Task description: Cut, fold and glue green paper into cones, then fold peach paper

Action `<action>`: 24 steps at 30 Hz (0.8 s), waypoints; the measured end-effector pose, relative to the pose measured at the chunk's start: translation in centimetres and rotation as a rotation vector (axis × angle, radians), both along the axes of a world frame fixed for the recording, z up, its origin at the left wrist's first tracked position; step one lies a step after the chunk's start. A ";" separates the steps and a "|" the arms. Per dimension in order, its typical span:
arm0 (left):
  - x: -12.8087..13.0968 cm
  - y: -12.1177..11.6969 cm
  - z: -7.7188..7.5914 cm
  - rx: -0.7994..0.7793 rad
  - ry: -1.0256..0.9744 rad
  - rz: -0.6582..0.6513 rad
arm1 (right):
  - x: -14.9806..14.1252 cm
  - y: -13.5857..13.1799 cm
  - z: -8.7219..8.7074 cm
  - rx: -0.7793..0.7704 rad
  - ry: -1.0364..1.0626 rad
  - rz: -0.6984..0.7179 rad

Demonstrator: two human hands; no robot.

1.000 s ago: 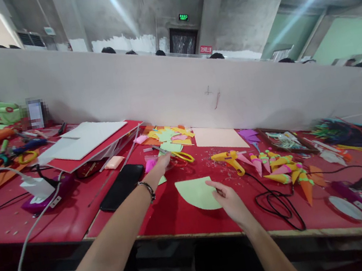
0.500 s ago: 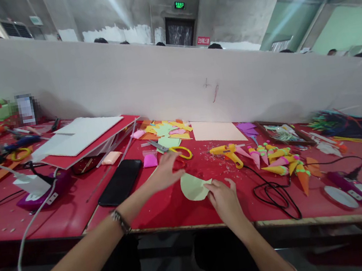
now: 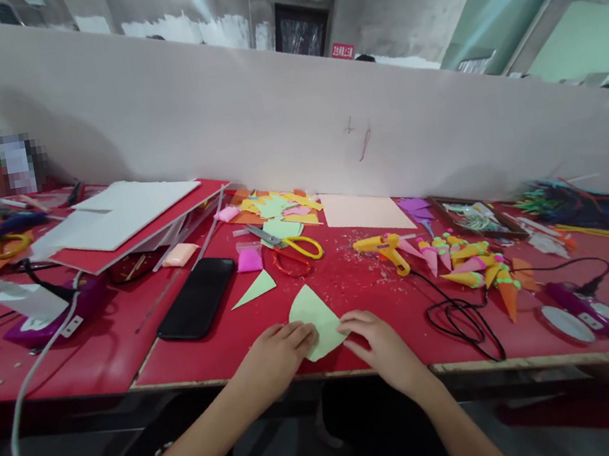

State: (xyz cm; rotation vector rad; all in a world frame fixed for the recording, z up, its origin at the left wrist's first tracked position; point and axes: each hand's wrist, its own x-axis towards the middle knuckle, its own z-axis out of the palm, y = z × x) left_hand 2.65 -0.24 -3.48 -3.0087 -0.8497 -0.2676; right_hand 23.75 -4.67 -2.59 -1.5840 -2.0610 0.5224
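Observation:
A light green paper piece [image 3: 320, 318], fan-shaped with a curved lower edge, lies near the table's front edge between my hands. My left hand [image 3: 286, 350] has its fingers pressed together on the paper's lower left side. At the right edge, the thumb and fingertips of my right hand [image 3: 376, 336] close on the paper. A narrow light green paper wedge [image 3: 256, 288] rests apart from both hands, farther back and to the left. Behind the larger paper are scissors [image 3: 290, 247] with yellow and red handles, blades pointing to the back left.
A black phone [image 3: 198, 299] lies left of the hands. To the right are a yellow glue gun [image 3: 382, 248], its looped black cord [image 3: 470, 321] and several small paper cones [image 3: 469, 263]. Paper scraps [image 3: 278, 207] and a pale sheet [image 3: 363, 212] lie by the white partition [image 3: 240, 115].
My left hand has come back toward me from beside the scissors onto the green paper. The paper has turned, and the narrow green wedge now shows on the table.

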 end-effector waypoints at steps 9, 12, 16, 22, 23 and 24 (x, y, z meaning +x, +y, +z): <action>-0.1 0.1 1.1 -0.117 -0.054 0.132 | 0.7 0.5 -0.4 -0.052 0.124 0.030; 0.3 0.3 1.1 -0.118 -0.076 0.167 | 1.0 0.9 -0.5 -0.032 0.158 0.026; 0.2 0.9 0.1 -0.158 -0.176 0.146 | 1.2 1.1 -0.7 -0.001 0.187 0.036; -0.2 2.0 -1.0 -0.251 -0.316 0.129 | 1.7 1.3 -1.2 0.005 0.209 0.039; -0.2 2.1 -1.0 -0.248 -0.317 0.147 | 1.8 1.3 -1.3 0.014 0.217 0.030; -0.2 2.1 -1.0 -0.243 -0.315 0.162 | 1.8 1.4 -1.3 0.020 0.223 0.022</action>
